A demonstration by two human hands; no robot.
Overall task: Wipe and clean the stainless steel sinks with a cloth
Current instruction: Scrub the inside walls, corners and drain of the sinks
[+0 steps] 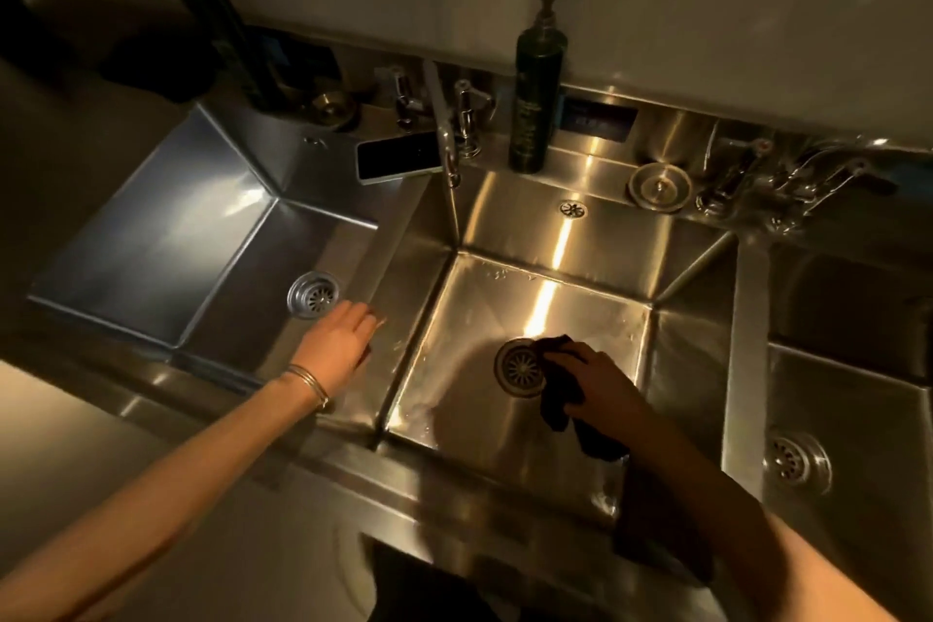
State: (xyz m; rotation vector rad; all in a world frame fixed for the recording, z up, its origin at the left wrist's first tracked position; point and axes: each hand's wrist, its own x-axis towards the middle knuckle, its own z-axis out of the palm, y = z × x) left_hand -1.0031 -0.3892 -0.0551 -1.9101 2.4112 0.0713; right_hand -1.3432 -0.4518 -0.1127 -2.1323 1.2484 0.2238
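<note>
The left sink (166, 263) lies dim, with its drain (314, 294) near its right front corner. The left hand (337, 343) rests on the divider (394, 268) between the left and middle basins, fingers straight and loosely together, holding nothing. A phone (399, 159) and a pump bottle (535, 86) sit on the back ledge either side of the faucet (444, 141). In the middle sink (505, 227), the right hand (601, 379) curls its fingers round a dark cloth (555, 404), pressing it to the floor against the right rim of the middle drain (520, 367). The right sink (848, 409) lies in shadow.
</note>
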